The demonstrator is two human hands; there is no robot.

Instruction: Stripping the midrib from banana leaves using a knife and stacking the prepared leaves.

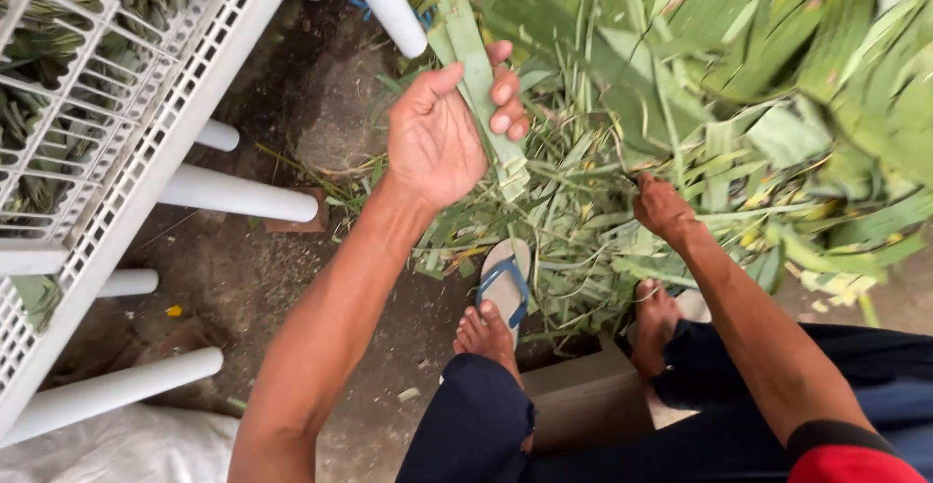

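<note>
Left hand (442,133) is raised palm-up, fingers curled over a folded bundle of green leaf strips (486,94). Clamped on it, thumb on the near side. The bundle's long axis runs from upper left to lower right: top end points away toward the white table leg (384,2), lower end sticks out below the palm, down toward the leaf pile (622,211). It sits above the pile, in hand, not resting on anything.

Right hand (664,209) is lower and to the right, well apart from the left, buried in the loose leaves. Looks closed on thin strips, fingers mostly hidden, so grip is uncertain.

Bare feet on the dirt floor (292,153); a blue-strapped sandal (505,279) lies just ahead of the left foot. White plastic lattice rack (146,133) at left, holding more cut leaves.
</note>
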